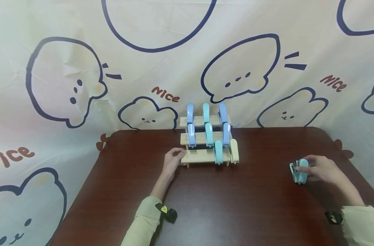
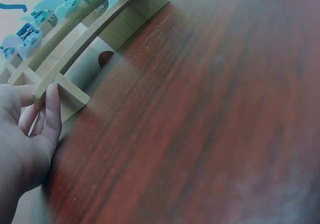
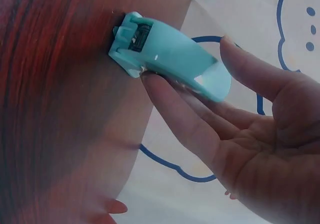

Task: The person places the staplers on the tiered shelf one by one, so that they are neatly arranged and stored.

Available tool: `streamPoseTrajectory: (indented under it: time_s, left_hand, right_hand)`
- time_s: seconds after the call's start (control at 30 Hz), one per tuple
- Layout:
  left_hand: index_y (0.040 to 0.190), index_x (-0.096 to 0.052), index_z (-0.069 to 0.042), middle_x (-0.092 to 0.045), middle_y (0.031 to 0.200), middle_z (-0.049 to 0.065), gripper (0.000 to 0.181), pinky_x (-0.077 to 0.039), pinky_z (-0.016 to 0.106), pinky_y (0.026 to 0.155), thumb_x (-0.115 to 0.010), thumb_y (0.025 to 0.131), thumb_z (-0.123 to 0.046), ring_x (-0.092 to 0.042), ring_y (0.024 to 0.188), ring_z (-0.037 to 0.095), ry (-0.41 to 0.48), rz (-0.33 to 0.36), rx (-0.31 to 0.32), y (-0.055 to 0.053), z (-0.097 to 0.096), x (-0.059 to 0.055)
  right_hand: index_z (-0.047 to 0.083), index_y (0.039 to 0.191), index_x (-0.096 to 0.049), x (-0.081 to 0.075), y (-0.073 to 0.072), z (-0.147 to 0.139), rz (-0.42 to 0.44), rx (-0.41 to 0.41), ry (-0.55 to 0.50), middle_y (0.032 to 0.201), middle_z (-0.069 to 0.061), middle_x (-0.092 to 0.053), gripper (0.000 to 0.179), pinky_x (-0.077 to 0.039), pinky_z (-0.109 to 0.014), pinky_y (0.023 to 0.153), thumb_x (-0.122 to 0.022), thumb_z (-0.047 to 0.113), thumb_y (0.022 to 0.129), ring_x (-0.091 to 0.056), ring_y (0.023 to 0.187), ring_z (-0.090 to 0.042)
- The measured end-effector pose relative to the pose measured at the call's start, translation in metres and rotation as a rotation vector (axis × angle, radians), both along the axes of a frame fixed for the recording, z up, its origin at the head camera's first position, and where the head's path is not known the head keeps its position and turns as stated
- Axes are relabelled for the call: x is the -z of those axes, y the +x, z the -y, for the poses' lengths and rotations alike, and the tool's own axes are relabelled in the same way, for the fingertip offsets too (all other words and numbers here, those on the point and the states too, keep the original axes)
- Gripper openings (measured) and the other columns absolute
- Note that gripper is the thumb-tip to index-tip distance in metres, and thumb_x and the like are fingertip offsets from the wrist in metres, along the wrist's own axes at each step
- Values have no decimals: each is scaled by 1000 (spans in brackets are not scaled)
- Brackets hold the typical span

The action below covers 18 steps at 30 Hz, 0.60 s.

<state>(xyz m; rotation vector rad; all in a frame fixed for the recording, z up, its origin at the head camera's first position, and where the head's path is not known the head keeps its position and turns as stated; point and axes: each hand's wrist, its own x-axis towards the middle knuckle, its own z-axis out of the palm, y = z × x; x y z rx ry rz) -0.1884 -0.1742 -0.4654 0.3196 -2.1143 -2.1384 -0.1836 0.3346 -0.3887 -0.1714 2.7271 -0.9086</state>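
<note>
My left hand (image 1: pixel 172 161) pinches the left end of the lowest shelf of a small wooden display rack (image 1: pixel 199 156). In the left wrist view its thumb (image 2: pixel 53 106) lies against the shelf's end, other fingers behind. On the right side of the table, my right hand (image 1: pixel 323 169) holds a teal stapler (image 1: pixel 303 171). The right wrist view shows that stapler (image 3: pixel 182 53) with fingers along one side and the thumb close by its rounded end. Its front end is at the tabletop.
Blue staplers (image 1: pixel 191 135) and teal staplers (image 1: pixel 209 134) stand on the rack's upper tiers. A teal stapler (image 1: pixel 218 152) and a cream stapler (image 1: pixel 234 151) sit on the lowest tier's right. The dark wooden table (image 1: pixel 236 205) meets a printed cloth backdrop (image 1: pixel 187 75).
</note>
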Motion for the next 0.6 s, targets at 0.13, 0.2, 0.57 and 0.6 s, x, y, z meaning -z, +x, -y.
streamPoseTrajectory:
  time_s: [0.13,0.2,0.57,0.6]
  left_hand:
    - [120,-67,7,-66,116,21,30,-61,27,64,-70,99,-15,-66,77,15,-7,4,6,0,0,0]
    - [120,-67,7,-66,116,21,30,-61,26,64,-69,99,-15,-66,77,16,-9,8,11,1,0,0]
    - [117,-67,7,-66,113,20,27,-61,26,62,-70,98,-11,-66,74,15,20,-4,4,1,0,-1]
    - [117,-67,8,-66,113,20,27,-61,26,62,-70,98,-11,-66,74,15,24,-4,5,1,0,-1]
  right_hand:
    - [-26,127,-45,2,1,5,-64,12,64,107,-43,-60,66,-63,-45,65,-75,23,95,-69,78,-30]
    - [-26,124,-49,3,1,7,-103,11,103,102,-38,-63,63,-60,-45,62,-76,22,94,-66,76,-30]
    - [-25,120,-54,-4,6,16,-224,111,88,88,-29,-67,57,-53,-36,55,-74,22,96,-60,70,-28]
    - [-25,121,-54,-6,6,16,-230,122,80,90,-31,-67,58,-54,-36,55,-74,24,97,-61,70,-29]
